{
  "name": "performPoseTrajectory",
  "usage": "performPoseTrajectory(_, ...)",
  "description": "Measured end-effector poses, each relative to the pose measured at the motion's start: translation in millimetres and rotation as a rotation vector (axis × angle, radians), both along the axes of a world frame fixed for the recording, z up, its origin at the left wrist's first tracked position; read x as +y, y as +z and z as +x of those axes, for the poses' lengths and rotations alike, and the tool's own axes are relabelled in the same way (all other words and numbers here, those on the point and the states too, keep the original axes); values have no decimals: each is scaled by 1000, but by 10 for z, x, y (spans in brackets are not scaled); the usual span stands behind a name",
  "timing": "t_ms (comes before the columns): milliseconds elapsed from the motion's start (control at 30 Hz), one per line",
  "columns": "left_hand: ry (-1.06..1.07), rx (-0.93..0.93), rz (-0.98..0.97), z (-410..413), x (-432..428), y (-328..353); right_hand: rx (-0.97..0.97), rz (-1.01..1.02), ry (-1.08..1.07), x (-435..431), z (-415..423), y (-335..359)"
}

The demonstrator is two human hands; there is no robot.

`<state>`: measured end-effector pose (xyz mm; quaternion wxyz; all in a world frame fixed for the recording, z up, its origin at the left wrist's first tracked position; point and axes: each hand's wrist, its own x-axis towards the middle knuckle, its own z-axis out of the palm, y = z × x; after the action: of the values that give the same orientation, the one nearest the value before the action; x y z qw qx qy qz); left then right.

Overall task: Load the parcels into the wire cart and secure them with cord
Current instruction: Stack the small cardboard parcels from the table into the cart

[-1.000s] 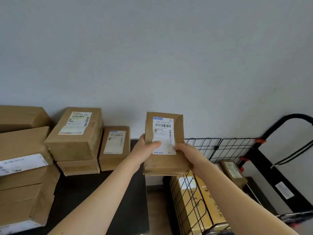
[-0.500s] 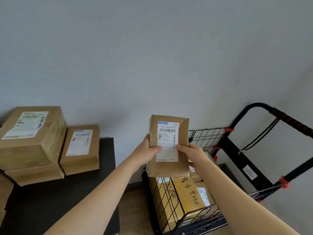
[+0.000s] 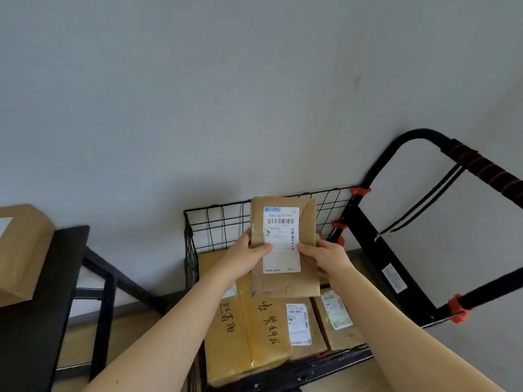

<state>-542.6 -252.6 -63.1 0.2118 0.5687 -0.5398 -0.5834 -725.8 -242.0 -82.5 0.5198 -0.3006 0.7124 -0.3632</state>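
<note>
Grip of left hand (image 3: 249,258) and right hand (image 3: 325,258) round one labelled parcel (image 3: 285,281) over wire cart (image 3: 190,244), several parcels (image 3: 263,329) inside.

A brown paper parcel (image 3: 283,247) with a white barcode label is held upright over a black wire cart (image 3: 218,219) at 6 o'clock. Brown labelled parcels (image 3: 226,349) lie flat inside. Black cord (image 3: 416,202) hangs from the cart's handle (image 3: 478,162) at 3 o'clock.

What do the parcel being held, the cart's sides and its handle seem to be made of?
The held parcel looks like brown kraft paper or thin cardboard, matte and creased, with a white printed paper label. The cart's sides seem thin metal wire in a grid, coated black. The handle looks like black metal tube; its grip appears wrapped in black-and-red rubber or foam.
</note>
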Motion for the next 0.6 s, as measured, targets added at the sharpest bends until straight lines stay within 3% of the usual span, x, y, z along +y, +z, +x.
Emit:
performPoseTrajectory(267,43,-73,234,-1017,-233,-674,-11,278,73,-316,-925,-958)
performPoseTrajectory(600,92,-82,560,-1515,-248,-1753,12,601,207,-337,-1353,-2080)
